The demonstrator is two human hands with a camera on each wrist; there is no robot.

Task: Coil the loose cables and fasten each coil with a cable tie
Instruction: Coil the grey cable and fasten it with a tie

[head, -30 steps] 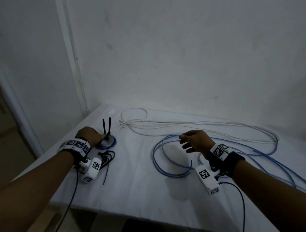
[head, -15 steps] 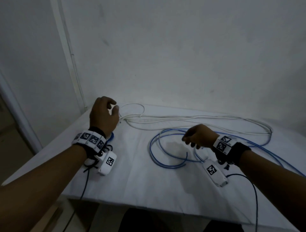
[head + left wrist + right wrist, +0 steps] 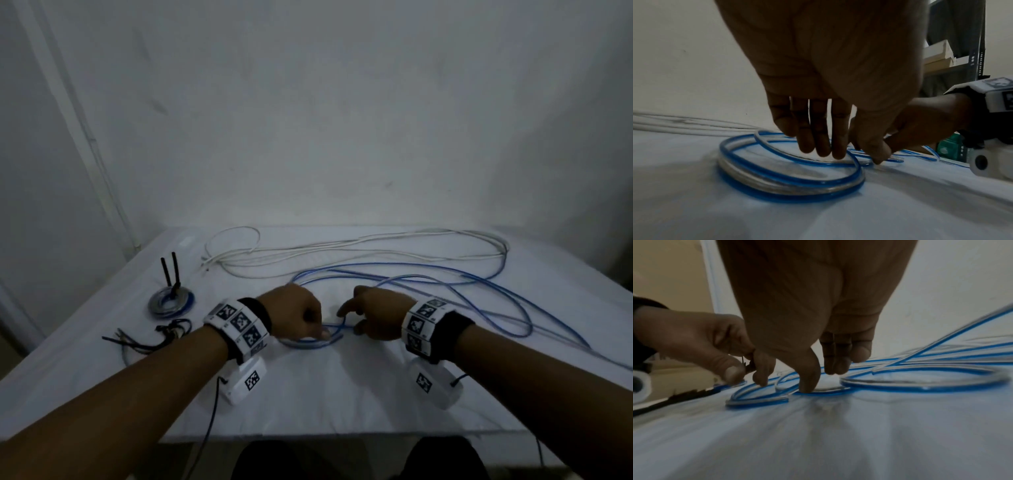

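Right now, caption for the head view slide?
Both hands work a blue cable on the table; white cable behind.
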